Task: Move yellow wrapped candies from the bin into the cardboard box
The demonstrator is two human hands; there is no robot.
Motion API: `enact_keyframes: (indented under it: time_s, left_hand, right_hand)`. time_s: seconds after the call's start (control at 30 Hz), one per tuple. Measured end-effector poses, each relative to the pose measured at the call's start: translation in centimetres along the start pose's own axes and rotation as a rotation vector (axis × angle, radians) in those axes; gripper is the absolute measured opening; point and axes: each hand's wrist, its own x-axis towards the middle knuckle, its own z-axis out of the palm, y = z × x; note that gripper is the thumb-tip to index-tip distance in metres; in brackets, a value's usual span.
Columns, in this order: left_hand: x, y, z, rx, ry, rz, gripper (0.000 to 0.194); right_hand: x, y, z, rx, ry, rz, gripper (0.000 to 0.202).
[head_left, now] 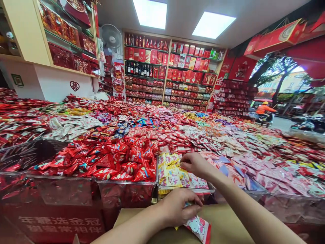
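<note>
My left hand (pixel 180 206) is closed around a small snack packet (pixel 199 227), white and pink with a cartoon cat and a red end. A bit of yellow wrapper shows below that hand's fingers. Under both lies a brown cardboard surface (pixel 223 220). Farther forward, my right hand (pixel 194 164) reaches over a clear plastic bin (pixel 185 189) of yellow and pink cartoon packets (pixel 169 169). Its fingers are bent together at the packets, and whatever they grip is hidden. Left of this bin, another one is heaped with shiny red sweet packets (pixel 138 156).
Pink packets (pixel 274 176) fill bins to the right. A wide bank of colourful wrapped sweets (pixel 162 118) stretches back to shelves (pixel 166 71) of bottles and red boxes. A fan (pixel 111 36) stands at the back left. Outside, a rider in orange (pixel 265 109) passes on the street.
</note>
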Motion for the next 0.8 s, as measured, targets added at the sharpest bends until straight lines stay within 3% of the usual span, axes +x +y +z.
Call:
enact_keyframes:
  time_s: [0.07,0.17,0.33,0.57,0.7,0.8]
  left_hand:
    - [0.0,0.1,-0.1,0.014,0.007,-0.019,0.022]
    - [0.0,0.3,-0.2,0.029,-0.004,-0.055,0.022]
    - [0.1,0.6,-0.5,0.04,-0.017,-0.096,0.021]
    - [0.1,0.7,-0.5,0.083,-0.031,-0.102,0.02]
    - [0.1,1.1,-0.7,0.073,-0.014,-0.054,0.019]
    - [0.1,1.7,-1.3,0.023,0.069,-0.028,0.018]
  right_hand:
    - [0.1,0.7,0.5,-0.016,-0.049,0.031,0.015]
    - [0.0,0.9,1.7,-0.018,-0.005,0.109,0.013]
    - [-0.6,1.4,1.3,0.065,0.005,0.165,0.03]
    - [-2.0,2.3,0.4,0.158,-0.207,0.127,0.039]
    - [-1.8,2.8,0.6,0.097,-0.066,0.094,0.017]
    - [-1.4,3.3,0.3,0.208,0.079,0.095,0.007]
